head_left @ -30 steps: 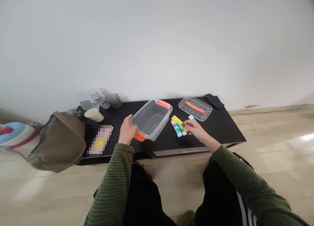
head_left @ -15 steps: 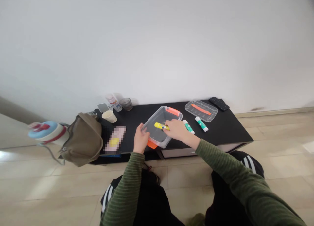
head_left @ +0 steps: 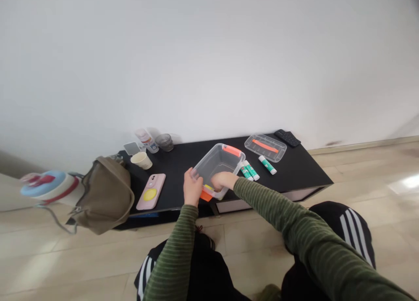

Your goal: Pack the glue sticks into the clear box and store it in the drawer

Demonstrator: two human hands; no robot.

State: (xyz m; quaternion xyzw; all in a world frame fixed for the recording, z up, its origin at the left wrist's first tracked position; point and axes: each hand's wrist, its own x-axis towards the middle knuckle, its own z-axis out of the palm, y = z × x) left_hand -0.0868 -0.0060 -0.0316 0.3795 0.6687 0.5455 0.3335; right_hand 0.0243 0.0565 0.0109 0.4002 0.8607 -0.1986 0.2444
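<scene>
A clear plastic box (head_left: pixel 225 161) with orange clips stands without its lid on the black cabinet. My left hand (head_left: pixel 192 186) is closed on the box's near left rim. Inside the box, low at its near end, my right hand (head_left: pixel 224 179) is closed around a yellow glue stick (head_left: pixel 208 187), mostly hidden by the fingers and the wall. Right of the box lie a green-and-white glue stick (head_left: pixel 251 170), a second one (head_left: pixel 246 173) beside it, and a third (head_left: pixel 267 165) farther right. The clear lid (head_left: pixel 265 147) with its orange handle lies behind them.
On the black cabinet (head_left: pixel 183 161), a pink phone (head_left: pixel 151 192), a paper cup (head_left: pixel 141 160), a dark glass (head_left: pixel 164 142) and a white bottle (head_left: pixel 147 140) stand or lie left. A brown bag (head_left: pixel 106 196) and a large bottle (head_left: pixel 54 185) sit at the left end; a black keypad (head_left: pixel 287 137) lies back right.
My right hand has moved down and toward me into the box with the yellow glue stick. My left hand stays on the rim. The view has shifted slightly.
</scene>
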